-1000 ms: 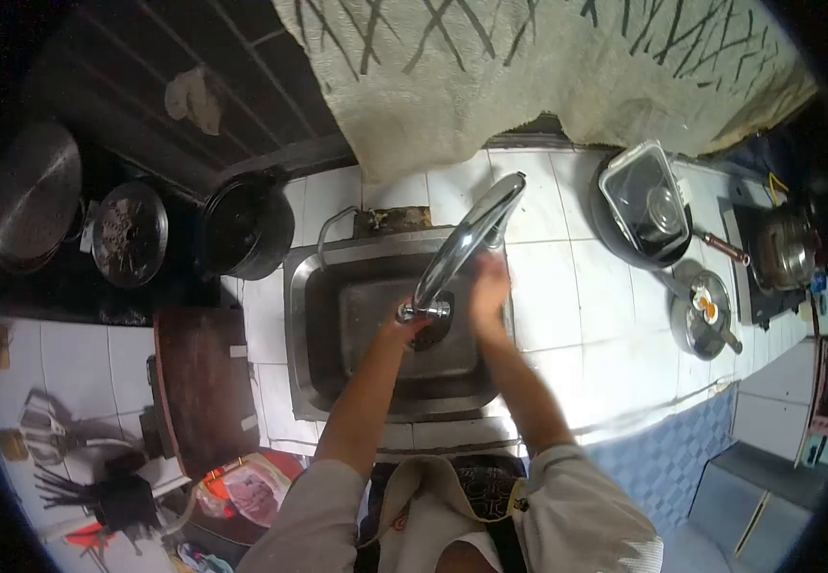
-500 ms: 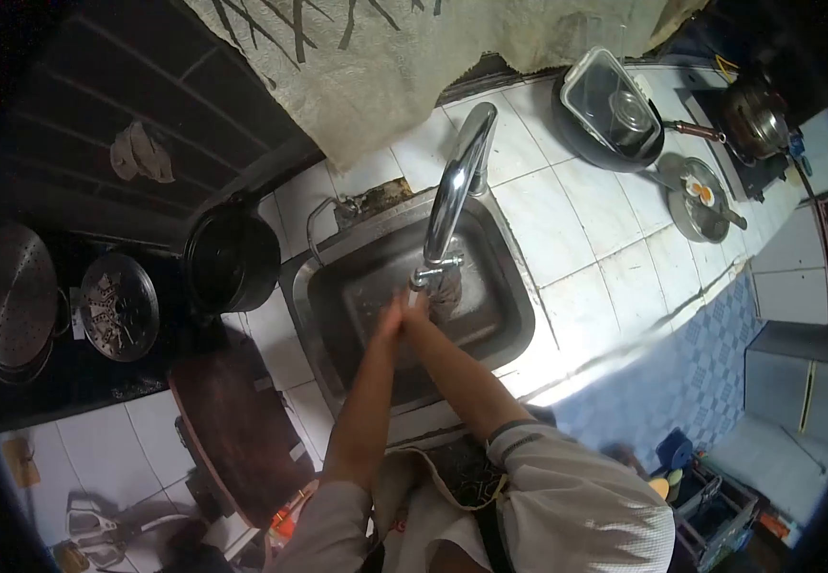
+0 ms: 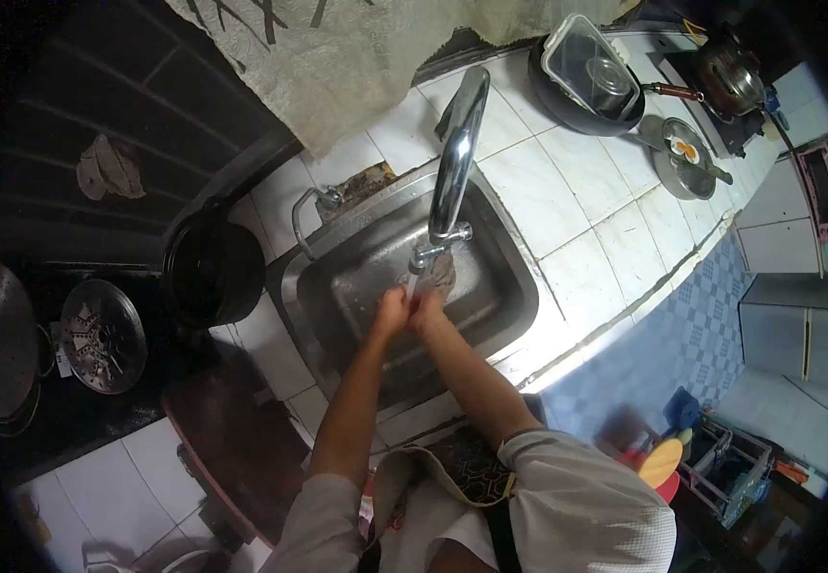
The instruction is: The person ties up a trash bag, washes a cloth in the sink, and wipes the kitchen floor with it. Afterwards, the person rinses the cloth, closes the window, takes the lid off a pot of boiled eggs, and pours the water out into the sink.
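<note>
Over the metal sink (image 3: 524,291) my left hand (image 3: 394,307) and my right hand (image 3: 427,307) are close side by side, just below the mouth of the chrome faucet (image 3: 457,172). A pale stream of water (image 3: 412,285) runs down between them. My fingers are small and blurred, and partly hidden by the backs of the hands, so their pose is unclear. Just beyond my right hand a crumpled brownish thing (image 3: 442,274) lies in the basin; I cannot make out its kind.
White tiled counter (image 3: 576,201) surrounds the sink. To the right are a black pan (image 3: 576,116) holding a clear plastic container (image 3: 581,67), and a small metal pan (image 3: 689,180). A dark pot (image 3: 212,272) stands left, beside a perforated metal disc (image 3: 104,336). A curtain (image 3: 328,67) hangs behind.
My hands, pressed together before, are now slightly apart with the stream showing between them. The camera view has shifted a little. Water was running before too.
</note>
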The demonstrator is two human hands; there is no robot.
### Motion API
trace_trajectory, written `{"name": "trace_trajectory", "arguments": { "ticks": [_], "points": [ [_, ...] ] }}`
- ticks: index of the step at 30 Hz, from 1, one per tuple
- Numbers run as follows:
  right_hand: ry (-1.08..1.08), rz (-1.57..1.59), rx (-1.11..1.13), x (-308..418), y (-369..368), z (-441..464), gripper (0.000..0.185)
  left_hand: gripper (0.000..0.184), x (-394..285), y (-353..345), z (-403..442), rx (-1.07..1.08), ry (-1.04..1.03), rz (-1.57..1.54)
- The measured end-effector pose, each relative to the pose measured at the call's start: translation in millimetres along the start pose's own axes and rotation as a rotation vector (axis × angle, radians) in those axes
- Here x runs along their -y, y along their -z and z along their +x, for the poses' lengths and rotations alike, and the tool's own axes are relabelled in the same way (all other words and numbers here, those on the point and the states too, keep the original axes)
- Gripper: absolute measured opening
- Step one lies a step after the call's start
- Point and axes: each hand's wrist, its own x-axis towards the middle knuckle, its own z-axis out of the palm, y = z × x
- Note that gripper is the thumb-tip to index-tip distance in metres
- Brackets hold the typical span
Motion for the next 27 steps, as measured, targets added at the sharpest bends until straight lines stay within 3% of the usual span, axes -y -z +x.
{"name": "trace_trajectory", "arguments": {
  "ticks": [1, 3, 4, 6, 7, 9, 11, 14, 15, 17, 19, 23, 25, 26, 27],
  "points": [
    [-0.001, 0.002, -0.005, -2.7, 4.1, 4.9, 0.029, 0.013, 8.1, -2.9, 1.5, 0.005, 0.003, -0.001],
    [0.173, -0.103, 0.322, -7.3, 11.8, 15.2, 0.027, 0.012, 24.0, -7.9, 5.2, -0.114, -0.081, -0.427],
    [0.175, -0.102, 0.318, -7.2, 9.7, 12.4, 0.027, 0.012, 26.2, -6.6, 5.5, -0.110, -0.081, -0.429],
    [0.221, -0.323, 0.017, -7.0, 0.7, 3.9, 0.027, 0.016, 29.8, -2.7, 4.6, -0.117, 0.158, -0.763],
    [0.217, -0.323, 0.015, -2.3, 8.0, 19.0, 0.027, 0.016, 43.8, -12.5, 5.2, -0.117, 0.163, -0.762],
    [0.864, -1.513, -0.299, 14.6, 35.7, 66.2, 0.030, 0.014, 83.8, -41.9, 4.2, -0.453, 0.003, -0.487],
    [0.983, -1.780, -0.605, 15.4, 29.0, 40.3, 0.038, 0.016, 80.6, -31.9, -16.4, -0.416, 0.083, -0.549],
    [0.928, -1.735, -0.492, 22.4, 25.7, 73.2, 0.058, 0.018, 89.1, -21.0, -46.2, -0.394, 0.295, -0.560],
    [1.067, -2.024, -0.612, 18.8, 16.5, 75.8, 0.066, 0.018, 86.0, -15.9, -57.4, -0.408, 0.327, -0.573],
    [0.912, -1.845, -0.553, 4.4, -7.0, 80.2, 0.061, 0.019, 71.6, -1.2, -78.1, -0.425, 0.377, -0.581],
    [0.963, -2.096, -0.559, -19.4, -11.5, 112.2, 0.056, 0.018, 61.3, 11.4, -87.3, -0.390, 0.625, -0.636],
    [1.042, -2.197, -0.366, -75.0, -7.2, 123.8, 0.052, 0.018, 92.0, -9.2, -99.6, -0.477, 0.623, -0.799],
    [1.220, -2.369, -0.035, -90.0, 6.8, 106.1, 0.048, 0.018, 91.1, -7.7, -100.8, -0.488, 0.593, -0.657],
    [1.222, -2.377, -0.030, -87.6, 18.8, 102.2, 0.048, 0.018, 88.5, -6.9, -99.0, -0.493, 0.595, -0.664],
    [1.278, -2.517, 0.262, -78.6, 32.3, 96.7, 0.048, 0.017, 85.7, -5.2, -97.4, -0.494, 0.597, -0.652]
  ]
}}
